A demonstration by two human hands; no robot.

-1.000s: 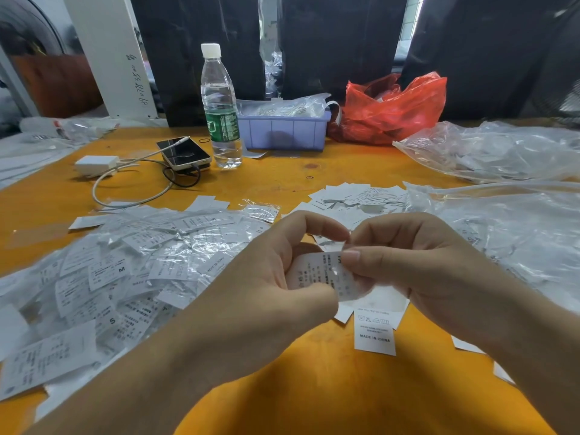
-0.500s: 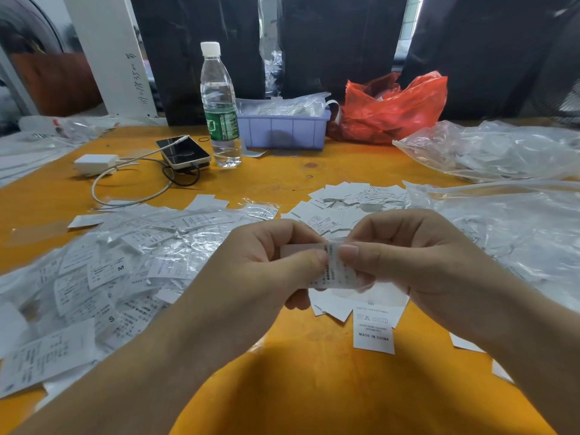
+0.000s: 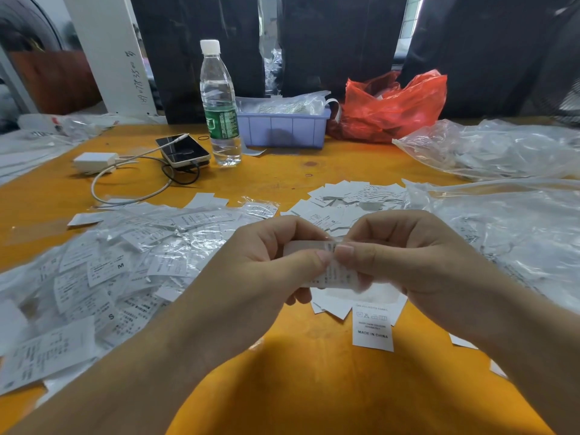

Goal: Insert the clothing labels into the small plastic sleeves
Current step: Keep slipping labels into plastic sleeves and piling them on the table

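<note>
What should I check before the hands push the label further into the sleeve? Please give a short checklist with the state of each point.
1. Both hands hold the piece: ok. The left hand and right hand pinch the label, thumbs nearly touching.
2. Sleeve mouth open: cannot tell. The clear film around the label is blurred.
3. Label straight, not folded: cannot tell. The fingers cover most of it.
4. Work held above the table: ok.
5. More loose labels within reach: ok. A loose pile lies just behind the hands.
6. Place for finished pieces: ok. The sleeved heap lies to the left.
</note>
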